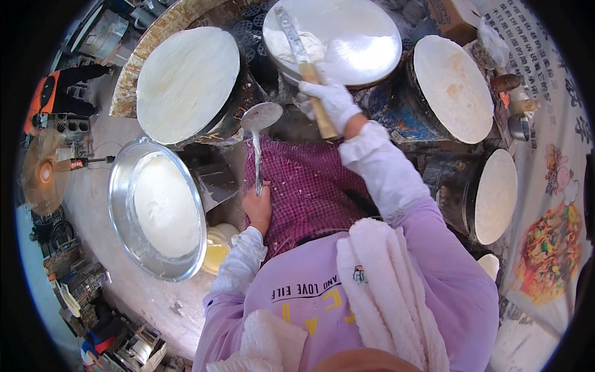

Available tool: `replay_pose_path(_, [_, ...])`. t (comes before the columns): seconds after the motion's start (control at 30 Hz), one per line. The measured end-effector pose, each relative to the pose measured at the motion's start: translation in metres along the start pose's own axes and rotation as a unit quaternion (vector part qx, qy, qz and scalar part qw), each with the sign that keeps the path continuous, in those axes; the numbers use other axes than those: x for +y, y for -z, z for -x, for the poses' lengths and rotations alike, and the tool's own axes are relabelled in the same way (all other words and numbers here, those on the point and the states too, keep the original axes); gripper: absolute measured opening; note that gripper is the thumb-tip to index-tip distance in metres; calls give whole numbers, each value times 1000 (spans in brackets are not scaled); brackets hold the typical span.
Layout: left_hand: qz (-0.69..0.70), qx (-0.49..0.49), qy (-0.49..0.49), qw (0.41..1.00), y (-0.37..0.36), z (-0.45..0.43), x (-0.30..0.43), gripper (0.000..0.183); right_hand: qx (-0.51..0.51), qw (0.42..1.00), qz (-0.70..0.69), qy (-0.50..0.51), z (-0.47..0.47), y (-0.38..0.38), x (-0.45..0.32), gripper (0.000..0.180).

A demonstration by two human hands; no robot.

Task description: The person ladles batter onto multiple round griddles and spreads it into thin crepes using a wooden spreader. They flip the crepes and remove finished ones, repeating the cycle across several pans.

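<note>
My right hand (330,100), in a white glove, grips the wooden handle of a long flat spreader (290,35). Its batter-coated blade lies across a pool of white batter (311,46) at the left side of a round griddle (362,28). The rest of that griddle's surface looks shiny. My left hand (258,204) is bare and holds a metal ladle (261,116) upright by its handle, above my checked apron (302,172). Batter coats the ladle's bowl. To the left, a wide metal basin (122,223) holds white batter (167,209).
Thin pale sheets cover the left griddle (188,83), the right griddle (453,88) and a lower right one (496,197). A tub of yellow liquid (216,251) stands by the basin. Honeycomb briquettes (251,25) lie behind. A fan (45,172) and a person in orange (51,93) are far left.
</note>
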State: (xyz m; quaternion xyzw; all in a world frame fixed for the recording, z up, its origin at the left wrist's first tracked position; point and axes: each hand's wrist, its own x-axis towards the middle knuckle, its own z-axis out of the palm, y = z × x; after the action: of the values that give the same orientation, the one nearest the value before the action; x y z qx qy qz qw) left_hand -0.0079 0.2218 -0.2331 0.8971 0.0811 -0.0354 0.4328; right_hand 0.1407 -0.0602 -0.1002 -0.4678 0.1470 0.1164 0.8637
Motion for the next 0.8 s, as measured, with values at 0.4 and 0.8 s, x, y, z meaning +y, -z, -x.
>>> replay_pose_path(0.4, [76, 30, 41, 996, 16, 0, -4, 18, 190, 963, 141, 130, -20, -49, 86, 48])
replay_pose_path(0.8, [30, 42, 48, 998, 12, -4, -27, 23, 294, 953, 69, 30, -17, -84, 87, 46])
